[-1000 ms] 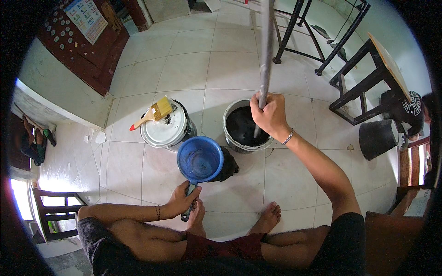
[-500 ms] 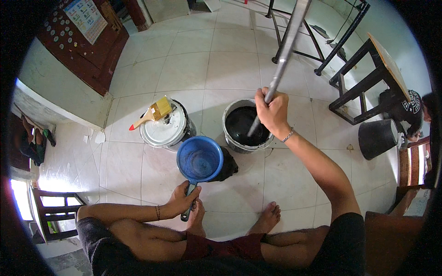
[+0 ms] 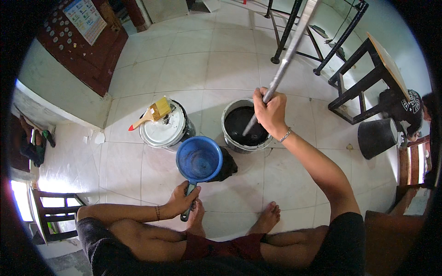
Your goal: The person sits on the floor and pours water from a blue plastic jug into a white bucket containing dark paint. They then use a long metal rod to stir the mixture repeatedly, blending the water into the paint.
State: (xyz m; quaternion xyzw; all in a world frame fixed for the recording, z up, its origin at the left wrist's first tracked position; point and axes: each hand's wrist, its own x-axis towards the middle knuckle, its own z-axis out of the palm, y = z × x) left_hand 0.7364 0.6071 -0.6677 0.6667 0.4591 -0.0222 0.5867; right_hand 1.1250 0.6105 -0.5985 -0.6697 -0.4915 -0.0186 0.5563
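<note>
Black paint in the open bucket (image 3: 246, 126) is being stirred with a long metal rod (image 3: 281, 76) clenched in the right hand (image 3: 270, 110), while just beside that bucket the blue scoop (image 3: 199, 161), seemingly unfilled, is gripped by its handle in the left hand (image 3: 183, 201).

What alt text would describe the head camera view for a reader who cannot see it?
A seated, barefoot person's right hand holds a long grey metal pole dipped into an open bucket of black paint, while the left hand grips the handle of a blue plastic scoop. A yellow-bristled paintbrush lies on a closed white-lidded bucket.
</note>
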